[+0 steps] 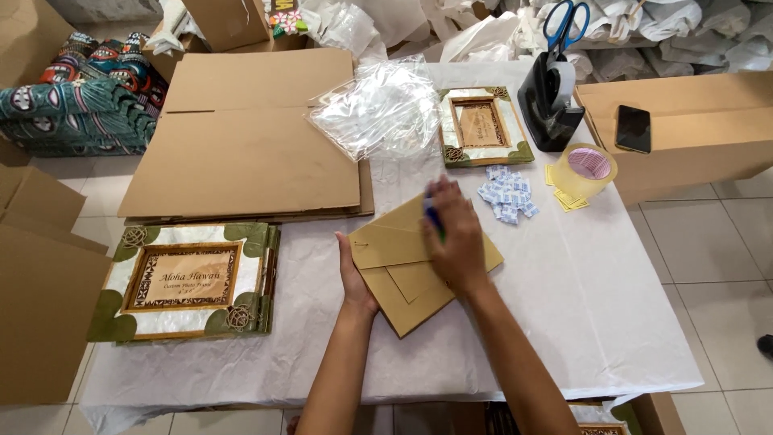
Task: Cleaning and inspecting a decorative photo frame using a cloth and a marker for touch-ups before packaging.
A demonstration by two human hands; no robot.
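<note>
Left hand (pixel 354 278) flat, fingers together, edge pressed against near-left side of brown frame backing (pixel 403 282). Right hand (pixel 455 242) on top, pinching blue-green marker (pixel 433 216). Beyond right hand: small white packets (pixel 506 193); farther, tape roll (pixel 586 169), small frame (pixel 483 126), plastic bags (pixel 378 109).

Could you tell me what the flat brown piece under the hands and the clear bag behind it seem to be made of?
Brown piece: apparently thin matte board, stiff, with straight-cut edges and a stand flap. Clear bag: glossy thin plastic film, crinkled and see-through.
</note>
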